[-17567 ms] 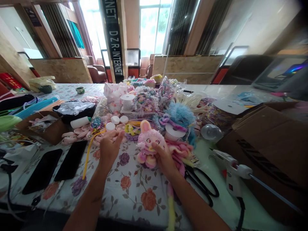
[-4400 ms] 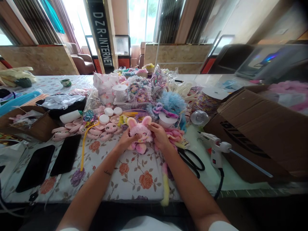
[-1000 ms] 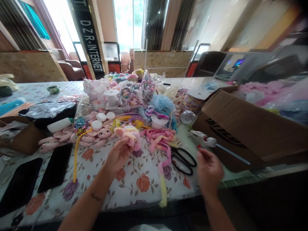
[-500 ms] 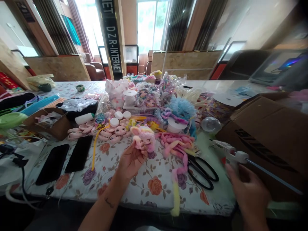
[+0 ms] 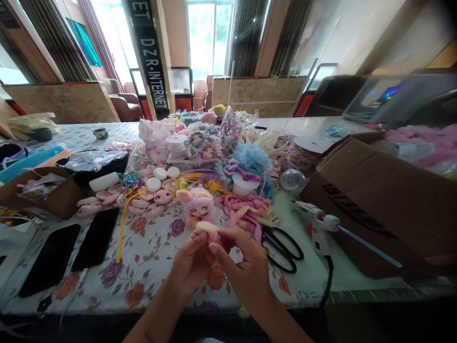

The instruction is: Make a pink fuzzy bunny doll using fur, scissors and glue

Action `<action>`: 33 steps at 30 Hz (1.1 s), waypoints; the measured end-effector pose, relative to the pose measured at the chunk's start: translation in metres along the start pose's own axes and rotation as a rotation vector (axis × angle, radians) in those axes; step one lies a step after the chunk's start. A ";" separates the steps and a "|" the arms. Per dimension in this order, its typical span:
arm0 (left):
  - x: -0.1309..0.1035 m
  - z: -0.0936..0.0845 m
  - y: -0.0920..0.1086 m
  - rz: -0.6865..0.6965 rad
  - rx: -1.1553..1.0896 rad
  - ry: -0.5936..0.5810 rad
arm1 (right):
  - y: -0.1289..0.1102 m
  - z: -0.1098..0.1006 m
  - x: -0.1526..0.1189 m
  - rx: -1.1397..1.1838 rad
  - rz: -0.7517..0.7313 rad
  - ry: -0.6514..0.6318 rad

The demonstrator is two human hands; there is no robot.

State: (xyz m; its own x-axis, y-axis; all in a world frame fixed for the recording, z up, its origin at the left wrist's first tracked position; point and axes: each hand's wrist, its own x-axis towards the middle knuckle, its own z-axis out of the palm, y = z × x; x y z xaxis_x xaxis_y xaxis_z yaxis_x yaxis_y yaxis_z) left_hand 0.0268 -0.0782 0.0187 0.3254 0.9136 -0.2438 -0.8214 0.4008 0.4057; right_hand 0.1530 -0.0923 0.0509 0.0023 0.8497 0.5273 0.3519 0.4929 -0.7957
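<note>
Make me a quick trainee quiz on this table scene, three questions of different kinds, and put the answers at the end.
1. True or false: the doll shows both eyes.

2. Pick one. The left hand and right hand together hold:
A) a phone
B) a fuzzy piece
C) a spool

3. Fill in the blank: beside the right hand lie the black-handled ____.

Key:
1. True
2. B
3. scissors

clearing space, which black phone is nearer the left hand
The right phone, nearer the pink doll faces; the other phone lies farther left.
</note>
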 end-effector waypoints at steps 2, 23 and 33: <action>-0.003 0.000 -0.001 0.009 0.026 -0.034 | -0.002 0.003 -0.002 0.087 0.043 0.027; 0.006 0.001 -0.007 -0.024 -0.078 0.116 | 0.036 -0.047 0.003 -0.119 0.194 0.268; 0.013 -0.006 -0.001 -0.109 -0.263 0.007 | 0.099 -0.118 -0.033 -0.510 0.274 0.145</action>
State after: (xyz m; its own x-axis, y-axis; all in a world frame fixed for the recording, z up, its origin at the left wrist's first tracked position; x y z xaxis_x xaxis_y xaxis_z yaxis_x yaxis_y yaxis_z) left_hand 0.0289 -0.0672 0.0102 0.4157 0.8653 -0.2803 -0.8754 0.4642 0.1348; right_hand 0.2987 -0.0932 -0.0100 0.2720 0.8812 0.3866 0.7253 0.0762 -0.6842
